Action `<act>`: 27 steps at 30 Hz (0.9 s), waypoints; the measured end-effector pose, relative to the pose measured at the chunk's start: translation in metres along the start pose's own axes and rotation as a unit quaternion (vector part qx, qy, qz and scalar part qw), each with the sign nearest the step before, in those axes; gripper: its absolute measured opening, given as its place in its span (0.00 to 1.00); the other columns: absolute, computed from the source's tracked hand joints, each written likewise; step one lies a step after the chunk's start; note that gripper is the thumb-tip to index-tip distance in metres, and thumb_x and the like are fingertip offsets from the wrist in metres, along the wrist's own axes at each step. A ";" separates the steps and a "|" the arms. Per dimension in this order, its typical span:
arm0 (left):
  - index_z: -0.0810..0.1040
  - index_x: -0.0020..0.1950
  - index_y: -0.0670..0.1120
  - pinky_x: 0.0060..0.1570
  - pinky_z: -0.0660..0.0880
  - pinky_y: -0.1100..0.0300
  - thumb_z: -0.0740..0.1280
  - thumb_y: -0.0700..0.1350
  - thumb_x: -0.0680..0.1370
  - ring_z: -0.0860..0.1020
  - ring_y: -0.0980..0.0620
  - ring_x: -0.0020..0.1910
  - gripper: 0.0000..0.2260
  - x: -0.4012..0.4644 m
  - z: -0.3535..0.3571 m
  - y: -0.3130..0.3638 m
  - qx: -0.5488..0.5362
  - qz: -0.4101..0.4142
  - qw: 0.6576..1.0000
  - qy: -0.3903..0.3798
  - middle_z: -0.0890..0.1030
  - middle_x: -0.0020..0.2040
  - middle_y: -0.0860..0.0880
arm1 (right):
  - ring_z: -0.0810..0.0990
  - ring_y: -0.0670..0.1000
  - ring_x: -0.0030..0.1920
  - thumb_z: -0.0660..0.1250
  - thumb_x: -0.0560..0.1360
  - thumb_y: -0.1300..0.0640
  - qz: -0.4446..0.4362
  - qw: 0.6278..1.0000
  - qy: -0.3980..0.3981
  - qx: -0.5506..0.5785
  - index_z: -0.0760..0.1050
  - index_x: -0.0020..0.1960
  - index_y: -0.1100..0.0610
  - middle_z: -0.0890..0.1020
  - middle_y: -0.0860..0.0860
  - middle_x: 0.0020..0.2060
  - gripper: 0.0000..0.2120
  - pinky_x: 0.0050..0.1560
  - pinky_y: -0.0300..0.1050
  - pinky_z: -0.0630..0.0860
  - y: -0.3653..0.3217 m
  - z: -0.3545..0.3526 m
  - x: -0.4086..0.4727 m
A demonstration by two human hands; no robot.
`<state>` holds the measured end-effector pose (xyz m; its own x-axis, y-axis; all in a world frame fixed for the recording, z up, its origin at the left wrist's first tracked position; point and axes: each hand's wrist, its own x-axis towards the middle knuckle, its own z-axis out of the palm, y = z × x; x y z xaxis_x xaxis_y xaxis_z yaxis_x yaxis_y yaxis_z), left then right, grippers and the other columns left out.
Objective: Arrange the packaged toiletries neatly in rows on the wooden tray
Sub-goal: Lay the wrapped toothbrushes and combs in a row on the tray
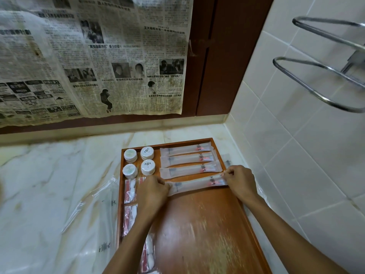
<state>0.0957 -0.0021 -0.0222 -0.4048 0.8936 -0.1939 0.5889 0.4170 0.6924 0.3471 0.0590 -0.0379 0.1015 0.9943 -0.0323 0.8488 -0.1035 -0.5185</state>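
Left hand (153,191) and right hand (240,179) pinch a long packet (197,184) crosswise (ends left-right) over the tray (207,224).

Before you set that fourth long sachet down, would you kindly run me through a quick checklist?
1. Both ends held: left hand and right hand pinch the fourth long sachet: ok.
2. Parallel with the three long sachets above: roughly, slightly tilted: not ok.
3. Bare space on the wooden tray below: ok.
4. Round soaps in a two-by-two block: ok.
5. Stray packet past the tray's right rim: not ok.
6. Sachet touching the tray: cannot tell.
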 end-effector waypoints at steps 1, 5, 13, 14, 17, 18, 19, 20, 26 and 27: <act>0.81 0.34 0.46 0.39 0.79 0.55 0.69 0.44 0.74 0.78 0.52 0.34 0.09 0.003 0.002 0.000 0.006 0.000 1.000 0.004 0.80 0.31 0.50 | 0.80 0.47 0.37 0.68 0.77 0.54 -0.007 1.000 0.001 -0.012 0.81 0.40 0.55 0.84 0.50 0.38 0.08 0.34 0.41 0.77 0.000 0.001 0.003; 0.81 0.34 0.45 0.32 0.72 0.61 0.66 0.43 0.76 0.75 0.55 0.32 0.10 0.013 0.008 -0.004 0.042 0.004 0.999 0.032 0.80 0.32 0.50 | 0.79 0.47 0.35 0.68 0.77 0.53 -0.037 0.997 0.006 -0.061 0.80 0.43 0.56 0.83 0.51 0.40 0.08 0.34 0.37 0.75 0.001 0.008 0.009; 0.75 0.35 0.51 0.27 0.62 0.66 0.65 0.43 0.76 0.69 0.60 0.29 0.10 0.012 0.017 -0.013 0.076 0.093 0.989 0.084 0.74 0.32 0.56 | 0.79 0.46 0.37 0.68 0.76 0.48 -0.063 0.994 0.025 -0.087 0.79 0.47 0.55 0.83 0.50 0.42 0.10 0.39 0.38 0.77 0.002 0.014 0.011; 0.76 0.36 0.51 0.28 0.62 0.66 0.65 0.43 0.76 0.69 0.59 0.29 0.09 0.011 0.018 -0.013 0.078 0.096 0.989 0.087 0.76 0.33 0.55 | 0.79 0.46 0.37 0.68 0.76 0.49 -0.065 0.993 0.028 -0.090 0.79 0.47 0.55 0.83 0.50 0.42 0.10 0.38 0.38 0.77 0.002 0.014 0.011; 0.76 0.36 0.49 0.31 0.66 0.63 0.65 0.41 0.76 0.72 0.55 0.31 0.09 0.010 0.020 -0.014 0.096 0.104 0.985 0.097 0.79 0.34 0.51 | 0.80 0.48 0.39 0.68 0.77 0.49 -0.070 0.992 0.036 -0.098 0.80 0.48 0.56 0.84 0.51 0.43 0.10 0.40 0.40 0.77 0.004 0.014 0.012; 0.76 0.35 0.49 0.32 0.67 0.62 0.65 0.41 0.76 0.73 0.55 0.31 0.09 0.010 0.020 -0.013 0.101 0.106 0.984 0.097 0.79 0.34 0.51 | 0.80 0.48 0.40 0.67 0.77 0.48 -0.070 0.992 0.038 -0.102 0.80 0.49 0.56 0.84 0.51 0.44 0.11 0.41 0.41 0.78 0.004 0.015 0.012; 0.77 0.36 0.49 0.32 0.67 0.62 0.65 0.41 0.76 0.73 0.55 0.31 0.09 0.010 0.020 -0.013 0.102 0.105 0.985 0.095 0.79 0.34 0.51 | 0.81 0.49 0.41 0.67 0.77 0.48 -0.071 0.991 0.039 -0.104 0.79 0.50 0.55 0.83 0.51 0.45 0.11 0.42 0.41 0.79 0.004 0.015 0.012; 0.77 0.36 0.48 0.32 0.68 0.62 0.65 0.42 0.76 0.73 0.55 0.32 0.09 0.010 0.020 -0.012 0.102 0.101 0.985 0.093 0.79 0.34 0.50 | 0.81 0.49 0.41 0.68 0.76 0.47 -0.072 0.991 0.040 -0.104 0.79 0.50 0.55 0.83 0.51 0.45 0.12 0.43 0.42 0.79 0.003 0.015 0.013; 0.77 0.37 0.47 0.30 0.68 0.62 0.65 0.42 0.76 0.74 0.55 0.32 0.08 0.009 0.019 -0.010 0.079 0.086 0.990 0.076 0.79 0.34 0.51 | 0.80 0.48 0.39 0.68 0.76 0.48 -0.077 0.992 0.040 -0.095 0.78 0.48 0.54 0.83 0.50 0.44 0.09 0.40 0.40 0.78 0.004 0.016 0.015; 0.78 0.37 0.47 0.31 0.70 0.62 0.65 0.42 0.77 0.75 0.55 0.32 0.08 0.009 0.018 -0.009 0.077 0.083 0.991 0.072 0.79 0.34 0.50 | 0.80 0.48 0.39 0.68 0.76 0.48 -0.076 0.992 0.040 -0.096 0.77 0.48 0.54 0.83 0.50 0.44 0.09 0.40 0.40 0.77 0.005 0.016 0.014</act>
<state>0.0993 0.0054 -0.0432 -0.3828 0.9236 0.0217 0.7506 0.2972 0.5902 0.3443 0.0732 -0.0541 0.0000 0.9944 0.1058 0.9395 0.0363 -0.3405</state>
